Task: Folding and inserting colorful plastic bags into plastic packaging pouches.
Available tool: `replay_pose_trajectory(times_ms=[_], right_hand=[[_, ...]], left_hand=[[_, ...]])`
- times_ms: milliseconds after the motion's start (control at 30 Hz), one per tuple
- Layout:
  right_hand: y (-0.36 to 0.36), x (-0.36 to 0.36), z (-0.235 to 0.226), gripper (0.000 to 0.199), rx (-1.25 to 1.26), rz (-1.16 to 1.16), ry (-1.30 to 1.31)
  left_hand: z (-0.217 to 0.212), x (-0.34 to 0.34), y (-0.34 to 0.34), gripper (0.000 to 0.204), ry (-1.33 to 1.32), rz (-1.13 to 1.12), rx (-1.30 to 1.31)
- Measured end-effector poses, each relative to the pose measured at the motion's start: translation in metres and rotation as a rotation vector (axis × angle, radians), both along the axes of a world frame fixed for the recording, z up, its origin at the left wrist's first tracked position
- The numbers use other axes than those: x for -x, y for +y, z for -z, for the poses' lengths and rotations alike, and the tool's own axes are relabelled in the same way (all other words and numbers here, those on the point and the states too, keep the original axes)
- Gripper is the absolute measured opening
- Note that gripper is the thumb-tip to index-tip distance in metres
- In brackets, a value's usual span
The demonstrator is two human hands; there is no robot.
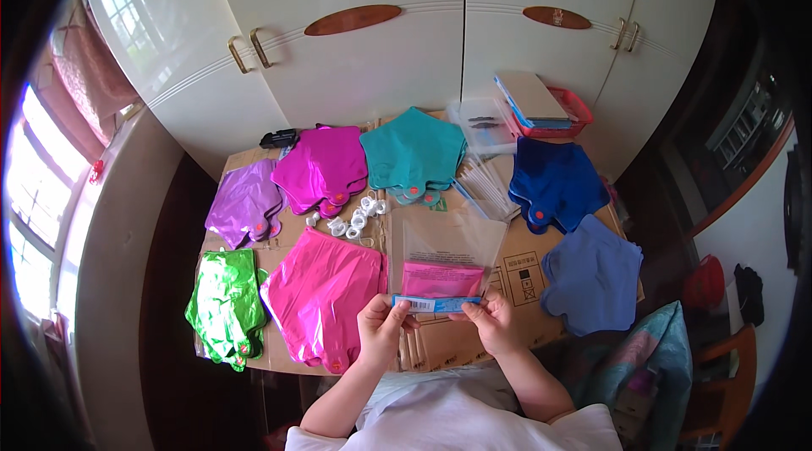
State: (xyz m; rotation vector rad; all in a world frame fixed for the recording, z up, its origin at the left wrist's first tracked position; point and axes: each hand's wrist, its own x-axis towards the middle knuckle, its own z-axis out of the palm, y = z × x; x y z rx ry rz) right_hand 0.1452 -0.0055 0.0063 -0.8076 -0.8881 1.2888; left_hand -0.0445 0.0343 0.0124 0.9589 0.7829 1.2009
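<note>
Between my two hands, near the table's front edge, is a clear plastic bag (444, 233) with a blue strip (444, 305) along its near end. A folded pink foil piece (441, 278) shows inside it. My left hand (382, 326) pinches the strip's left end, thumb on top. At the right end my right hand (493, 324) grips it the same way. Left of the bag lies a stack of flat pink star-shaped foil balloons (326, 295). Small white rolls of ribbon or tape (359, 218) sit beyond it.
More flat foil balloons lie around the cardboard-covered table (448, 349): green (224, 303), lilac (245, 206), magenta (321, 165), teal (414, 151), dark blue (554, 180), periwinkle (592, 278). White sticks (489, 185) and a red basket (579, 111) stand toward the back right, before white cabinets (364, 62).
</note>
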Motion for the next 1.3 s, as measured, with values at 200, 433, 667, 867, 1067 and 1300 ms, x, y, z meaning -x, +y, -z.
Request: replay_pose_trajectory(times_ms=[200, 433, 667, 867, 1067, 1300], right_hand=[[0.001, 0.004, -0.001, 0.013, -0.035, 0.055, -0.052], [0.007, 0.007, 0.016, 0.013, -0.082, 0.19, -0.224], [0.006, 0.012, 0.015, 0.014, -0.06, 0.245, -0.214], [0.001, 0.026, 0.028, 0.012, -0.1, 0.257, -0.159], [-0.003, 0.024, 0.023, 0.017, -0.039, 0.116, -0.338], [0.02, -0.024, -0.012, 0.032, -0.283, 0.464, -0.549]], left_hand=[[0.003, -0.004, -0.002, 0.017, -0.018, -0.058, 0.031], [0.007, -0.012, -0.002, 0.019, -0.088, -0.085, 0.062], [0.033, -0.013, -0.003, 0.025, -0.278, 0.013, -0.019], [0.035, -0.023, -0.009, 0.036, -0.372, 0.151, 0.163], [0.043, -0.017, -0.011, 0.015, -0.206, -0.011, 0.1], [0.034, 0.014, -0.017, 0.01, 0.172, -0.096, -0.145]])
